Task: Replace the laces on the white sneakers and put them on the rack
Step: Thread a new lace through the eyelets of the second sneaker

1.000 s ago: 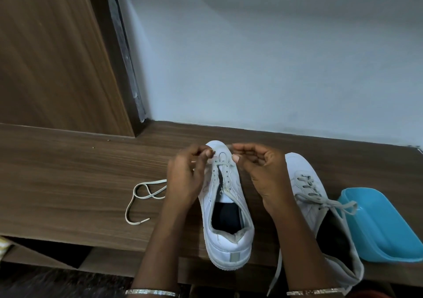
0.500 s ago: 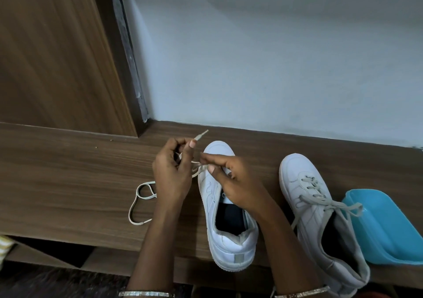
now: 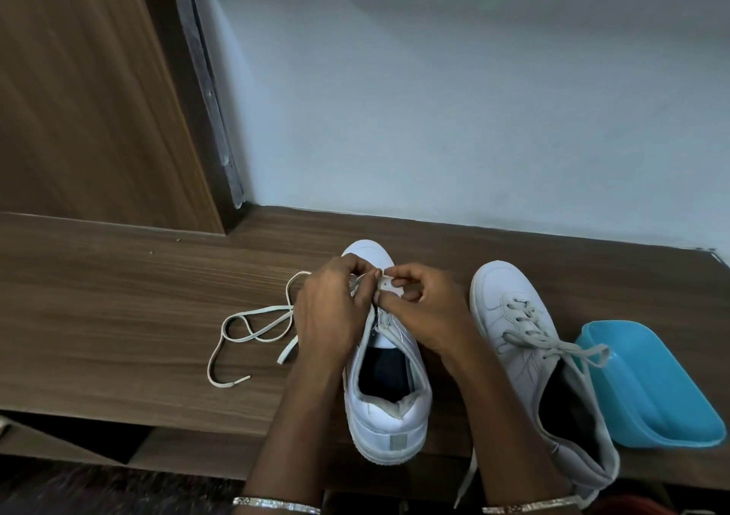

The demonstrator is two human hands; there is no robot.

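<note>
The open sneaker point(image 3: 389, 415) stands on the counter point(image 3: 118, 317) with its long axis running near to far, heel toward the person and toe toward the wall. Both hands meet over its far end, at the eyelets close to the toe. The grip of the left hand point(image 3: 332, 317) is curled and pinches the lace point(image 3: 253, 317). The right hand point(image 3: 422, 309) pinches a small white bit, which I take for the lace end. The loose lace lies in loops on the counter to the left, so the left hand is nearer to it. I judge the remaining eyelets lie from the hands toward the heel. The laced sneaker point(image 3: 509, 317) stands just right
</note>
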